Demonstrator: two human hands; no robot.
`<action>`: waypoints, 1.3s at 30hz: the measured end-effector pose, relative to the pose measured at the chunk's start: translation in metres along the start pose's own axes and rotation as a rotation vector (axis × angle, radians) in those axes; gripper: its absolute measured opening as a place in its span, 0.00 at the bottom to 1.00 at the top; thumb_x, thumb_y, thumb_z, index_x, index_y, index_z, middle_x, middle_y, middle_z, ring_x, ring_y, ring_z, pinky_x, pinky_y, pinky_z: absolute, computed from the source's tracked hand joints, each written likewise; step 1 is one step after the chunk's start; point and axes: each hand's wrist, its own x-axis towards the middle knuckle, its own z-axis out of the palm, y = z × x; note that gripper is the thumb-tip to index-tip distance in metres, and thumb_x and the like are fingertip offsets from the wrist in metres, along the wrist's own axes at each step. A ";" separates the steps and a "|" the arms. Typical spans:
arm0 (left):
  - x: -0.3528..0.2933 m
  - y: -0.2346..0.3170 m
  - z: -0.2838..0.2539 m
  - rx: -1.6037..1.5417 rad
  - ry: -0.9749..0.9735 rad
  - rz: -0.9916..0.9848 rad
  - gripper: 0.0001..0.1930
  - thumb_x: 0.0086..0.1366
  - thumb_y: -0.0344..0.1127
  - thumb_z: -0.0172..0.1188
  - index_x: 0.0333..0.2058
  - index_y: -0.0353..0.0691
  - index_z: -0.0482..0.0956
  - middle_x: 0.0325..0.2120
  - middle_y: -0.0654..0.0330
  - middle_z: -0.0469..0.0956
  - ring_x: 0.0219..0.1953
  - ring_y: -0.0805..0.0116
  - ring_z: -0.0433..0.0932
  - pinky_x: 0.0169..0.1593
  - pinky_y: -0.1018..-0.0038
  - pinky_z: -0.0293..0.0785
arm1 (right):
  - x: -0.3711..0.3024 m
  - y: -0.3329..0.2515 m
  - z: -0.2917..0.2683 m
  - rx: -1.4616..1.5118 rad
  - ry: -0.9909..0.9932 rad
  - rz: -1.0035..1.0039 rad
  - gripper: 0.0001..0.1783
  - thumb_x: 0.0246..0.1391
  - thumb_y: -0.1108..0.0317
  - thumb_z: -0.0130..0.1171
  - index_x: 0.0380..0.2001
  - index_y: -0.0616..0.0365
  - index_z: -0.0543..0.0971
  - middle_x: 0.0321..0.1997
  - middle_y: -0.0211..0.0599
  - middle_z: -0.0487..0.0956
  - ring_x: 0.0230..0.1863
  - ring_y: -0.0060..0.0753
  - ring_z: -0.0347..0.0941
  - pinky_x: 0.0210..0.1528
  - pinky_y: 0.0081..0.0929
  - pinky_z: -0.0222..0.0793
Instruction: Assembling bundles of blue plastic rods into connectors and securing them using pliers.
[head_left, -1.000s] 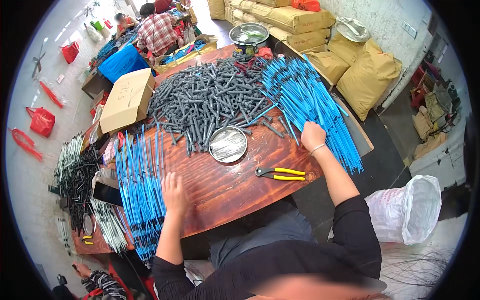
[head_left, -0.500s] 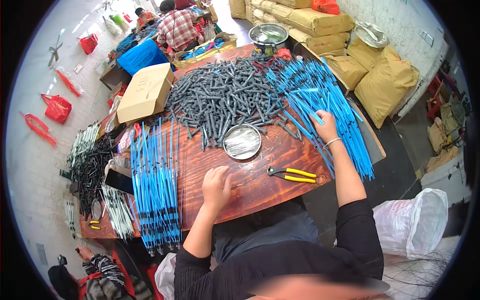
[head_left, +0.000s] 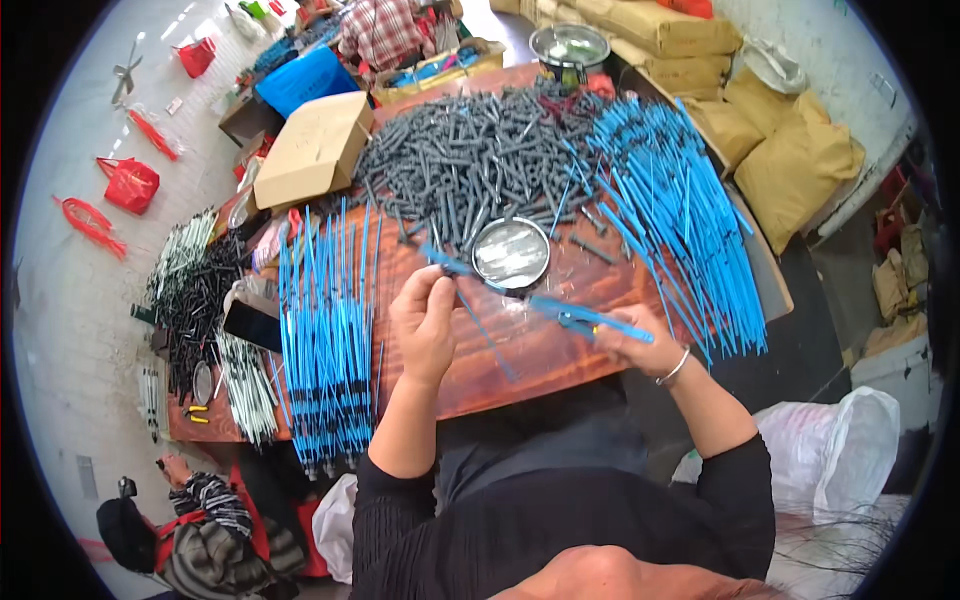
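Observation:
In front of my chest a slim blue plastic rod (head_left: pixel 565 309) with a dark band slants between my hands, smeared by motion. My right hand (head_left: pixel 640 345) is closed round its near end. My left hand (head_left: pixel 425 315) pinches its other end with thumb and fingers. A second thin blue strip hangs below it, blurred; where it joins is unclear. Beyond the rod lies a round metal dish (head_left: pixel 511 252) of fine silvery pieces. Cutting pliers with yellow handles (head_left: pixel 597 330) show only in part behind the rod and right hand.
A heap of grey plugs (head_left: pixel 470 150) covers the table's far side. Blue rods are piled at right (head_left: pixel 690 230) and laid in a bundle at left (head_left: pixel 325 330). Beside that bundle are a phone (head_left: pixel 252 322), white rods and black parts. Other people sit beyond and at lower left.
My right hand has come from the right pile toward the middle with a blue rod. The left hand has closed on its other end. The view has shifted slightly.

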 end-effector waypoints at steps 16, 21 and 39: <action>-0.054 -0.007 -0.047 0.040 0.081 0.120 0.04 0.66 0.30 0.45 0.39 0.39 0.65 0.15 0.68 0.60 0.14 0.83 0.57 0.16 0.85 0.53 | 0.081 0.083 -0.130 -1.493 0.761 0.064 0.07 0.47 0.65 0.54 0.23 0.57 0.73 0.26 0.46 0.76 0.27 0.49 0.74 0.29 0.43 0.70; -0.043 -0.006 -0.061 -0.153 0.138 0.014 0.06 0.66 0.30 0.46 0.41 0.39 0.65 0.16 0.68 0.60 0.13 0.82 0.58 0.17 0.85 0.54 | 0.079 0.079 -0.133 -1.441 0.865 -0.017 0.06 0.49 0.66 0.52 0.28 0.56 0.74 0.27 0.45 0.76 0.27 0.48 0.74 0.27 0.41 0.70; -0.003 0.027 -0.052 -0.267 0.444 -0.230 0.07 0.66 0.31 0.47 0.41 0.39 0.68 0.24 0.59 0.75 0.25 0.67 0.76 0.33 0.74 0.75 | -0.010 0.001 -0.046 -0.021 -0.102 0.088 0.02 0.48 0.78 0.55 0.27 0.64 0.76 0.24 0.24 0.73 0.26 0.13 0.66 0.27 0.15 0.61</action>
